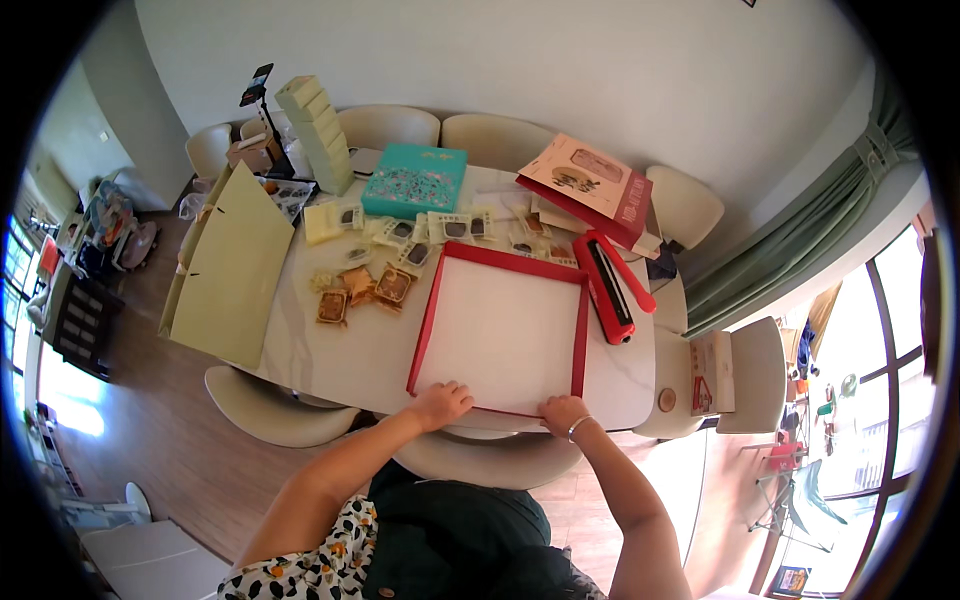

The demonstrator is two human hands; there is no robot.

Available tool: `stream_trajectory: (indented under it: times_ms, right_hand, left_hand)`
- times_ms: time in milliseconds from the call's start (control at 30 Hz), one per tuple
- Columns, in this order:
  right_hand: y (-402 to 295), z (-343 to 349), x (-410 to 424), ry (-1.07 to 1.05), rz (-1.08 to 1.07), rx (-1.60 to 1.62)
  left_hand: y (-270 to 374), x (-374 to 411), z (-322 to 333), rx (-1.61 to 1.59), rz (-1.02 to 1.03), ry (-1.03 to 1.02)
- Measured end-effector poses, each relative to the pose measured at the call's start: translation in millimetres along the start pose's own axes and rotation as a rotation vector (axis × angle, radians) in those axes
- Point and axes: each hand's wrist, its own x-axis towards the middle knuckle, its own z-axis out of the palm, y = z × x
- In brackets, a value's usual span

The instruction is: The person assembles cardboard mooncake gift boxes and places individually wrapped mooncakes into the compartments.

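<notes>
A shallow square box part with red sides and a white inside (504, 330) lies on the marble-patterned table (337, 375). Both hands grip its near edge: my left hand (442, 406) close to the left corner, my right hand (564, 416), with a bracelet at the wrist, by the right corner. Right of the box lies a red heat sealer (611, 300). To its left are wrapped mooncakes (393, 285), and beyond it several small clear packets (454, 227) with dark contents. A turquoise decorated box (415, 180) stands farther back.
A large pale-green box or bag (232, 270) stands at the table's left side, near a tall stack of pale-green boxes (319, 139). A phone on a stand (259, 84) is behind. A pink and red gift bag (589, 187) lies back right. Chairs (495, 457) surround the table.
</notes>
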Motion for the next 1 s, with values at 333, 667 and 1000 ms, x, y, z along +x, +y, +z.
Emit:
stream_trajectory:
  times_ms: [333, 667, 1000]
  right_hand:
    - [-50.0, -28.0, 7.2, 0.8, 0.022, -0.104]
    - [-42.2, -229.8, -78.9, 0.946, -0.048, -0.107]
    - [-7.1, -296.1, -72.4, 0.42, -0.191, 0.576]
  left_hand:
    - [-2.4, 26.0, -65.6, 0.075, -0.033, 0.169]
    - [-36.0, 74.0, -261.1, 0.059, -0.131, 0.409]
    - [-74.5, 82.0, -320.2, -1.167, -0.474, 0.033]
